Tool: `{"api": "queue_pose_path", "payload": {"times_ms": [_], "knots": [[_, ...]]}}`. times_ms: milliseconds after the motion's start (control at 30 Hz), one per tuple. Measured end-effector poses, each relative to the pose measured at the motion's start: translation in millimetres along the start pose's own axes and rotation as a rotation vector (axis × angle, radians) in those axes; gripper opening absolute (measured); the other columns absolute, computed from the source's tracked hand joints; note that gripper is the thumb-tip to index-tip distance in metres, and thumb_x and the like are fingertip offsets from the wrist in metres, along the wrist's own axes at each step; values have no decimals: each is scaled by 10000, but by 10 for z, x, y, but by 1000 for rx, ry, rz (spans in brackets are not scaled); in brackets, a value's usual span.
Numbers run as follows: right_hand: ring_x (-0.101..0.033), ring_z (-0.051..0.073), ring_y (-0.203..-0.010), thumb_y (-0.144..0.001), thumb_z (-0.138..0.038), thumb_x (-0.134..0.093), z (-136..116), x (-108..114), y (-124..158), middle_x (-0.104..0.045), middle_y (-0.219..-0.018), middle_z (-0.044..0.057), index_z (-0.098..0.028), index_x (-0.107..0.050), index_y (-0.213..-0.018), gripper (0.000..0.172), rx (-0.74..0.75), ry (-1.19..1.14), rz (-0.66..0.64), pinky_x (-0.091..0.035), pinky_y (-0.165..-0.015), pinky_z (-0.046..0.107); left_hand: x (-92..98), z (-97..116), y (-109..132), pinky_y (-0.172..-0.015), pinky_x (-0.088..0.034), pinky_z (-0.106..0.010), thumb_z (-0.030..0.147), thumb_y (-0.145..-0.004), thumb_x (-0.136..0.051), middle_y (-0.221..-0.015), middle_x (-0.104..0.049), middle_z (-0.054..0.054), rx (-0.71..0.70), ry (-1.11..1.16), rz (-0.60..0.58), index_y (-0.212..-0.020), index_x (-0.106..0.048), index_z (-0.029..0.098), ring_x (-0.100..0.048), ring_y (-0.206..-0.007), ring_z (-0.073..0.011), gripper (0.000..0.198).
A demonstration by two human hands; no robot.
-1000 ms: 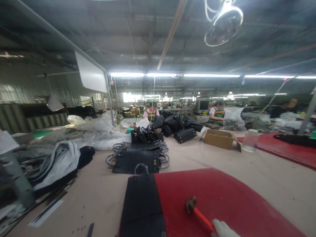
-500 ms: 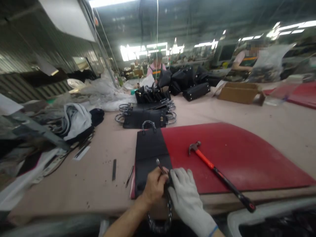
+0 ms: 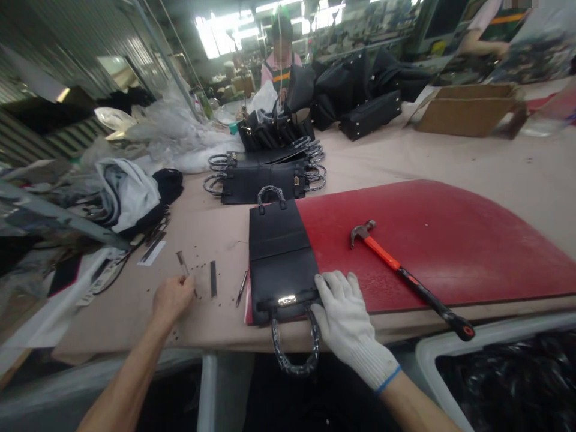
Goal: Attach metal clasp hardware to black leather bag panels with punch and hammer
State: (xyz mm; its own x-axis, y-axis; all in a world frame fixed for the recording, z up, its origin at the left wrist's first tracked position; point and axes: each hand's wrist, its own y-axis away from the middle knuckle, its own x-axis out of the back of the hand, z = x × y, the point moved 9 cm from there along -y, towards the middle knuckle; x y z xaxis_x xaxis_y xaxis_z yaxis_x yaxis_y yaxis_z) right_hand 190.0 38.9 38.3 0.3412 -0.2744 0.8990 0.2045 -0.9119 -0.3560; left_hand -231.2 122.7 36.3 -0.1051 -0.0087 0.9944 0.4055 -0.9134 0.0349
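Your left hand [image 3: 173, 300], bare, is closed in a pinch on a thin metal tool [image 3: 181, 264] over the left part of the table [image 3: 216, 234]; whether the tool's tip meets the tabletop cannot be told. Your right hand [image 3: 341, 300], gloved, lies flat with fingers extended and thumb set apart, its near-left side against the right edge of the bag [image 3: 283, 240]; it grasps nothing that can be seen. The bag lies flat at the near edge of the table, over the left end of the red board [image 3: 432, 240], with its clasp [image 3: 287, 300] face up and its near handle [image 3: 296, 363] hanging past the table edge; the far handle [image 3: 270, 192] points away from you. In judgement, the bag is light, its panels flexible but firm enough to keep flat, and the smooth face may slide under light pressure or mark against metal. Take hold at the side edges, clear of the clasp; the handles, in what looks like clear film, may prove slippery. Between your left hand and the bag lie a dark strip [image 3: 213, 279] and a slim rod [image 3: 242, 289]. To the right, the hammer [image 3: 391, 261] rests on the board, head far, grip end beyond its near edge. Farther off are more bags [image 3: 263, 183] and, far right, a carton [image 3: 468, 114].
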Motion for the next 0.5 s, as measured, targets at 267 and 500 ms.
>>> {"api": "queue_pose_path", "payload": {"times_ms": [267,500], "knots": [[-504,351,-1234,-929,-262,-571,20,-19,-43,-603,-1294,178,-108,-635,-1316,421,18,17,-10,-269,-1175,610,-42,354,562,-863,-522,-428,351,-962,-396,-1028,-727,-191,-290,-41,228,-930,-705,137,-688,-954,-325,378],[-586,283,-976,-912,-176,-604,-171,-19,-311,-657,-1137,124,-196,-689,-1214,314,255,129,-282,-460,-868,431,-127,1767,1539,-829,-529,-377,162,-922,-604,-990,-692,-73,-962,233,71,-1012,-650,191,-640,-927,-240,105]]}}
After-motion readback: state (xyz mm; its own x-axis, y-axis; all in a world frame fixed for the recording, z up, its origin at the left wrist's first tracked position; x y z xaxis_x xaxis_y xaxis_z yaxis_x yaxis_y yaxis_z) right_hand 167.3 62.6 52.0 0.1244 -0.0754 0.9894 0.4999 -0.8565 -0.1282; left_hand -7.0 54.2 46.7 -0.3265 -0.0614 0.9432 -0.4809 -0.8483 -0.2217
